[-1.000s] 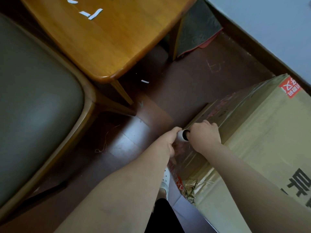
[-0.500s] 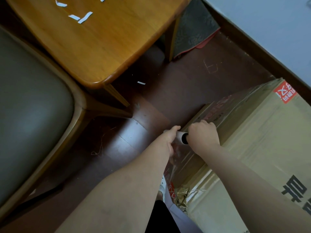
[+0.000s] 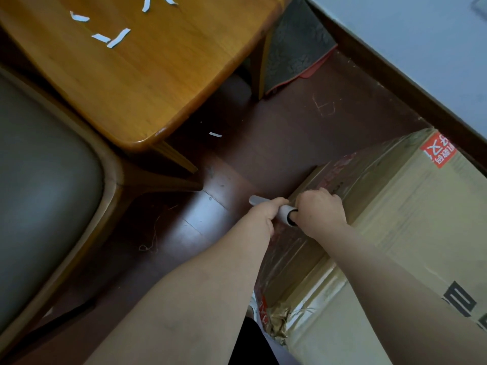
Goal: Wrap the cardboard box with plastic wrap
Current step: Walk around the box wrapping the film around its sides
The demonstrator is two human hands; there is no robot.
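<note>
Dark wood floor (image 3: pixel 276 133) carries big brown cardboard box (image 3: pixel 411 233). L hand (image 3: pixel 263 216) & R hand (image 3: pixel 320 213) each curl round an end of grey-cored clear plastic wrap roll (image 3: pixel 285 211) at box's side, prob. so film lays taut.

Cardboard box (image 3: pixel 408 233) ran off frame at 3 & 5 o'clock, w/ part of its side behind the right forearm. Plastic wrap roll (image 3: pixel 283 211) was mostly covered. The left hand (image 3: pixel 263 214) gripped its middle and the right hand (image 3: pixel 319 214) closed round the 3 o'clock end, so only a grey tip at 9 and a bit of dark core showed. Fingertips of both were tucked out of sight. Red label (image 3: pixel 438 151) print was too small to read. Black print (image 3: pixel 461 301) was clipped at 4. Chair (image 3: pixel 39 180) was cut at 9, table (image 3: pixel 147 75) at 12.
</note>
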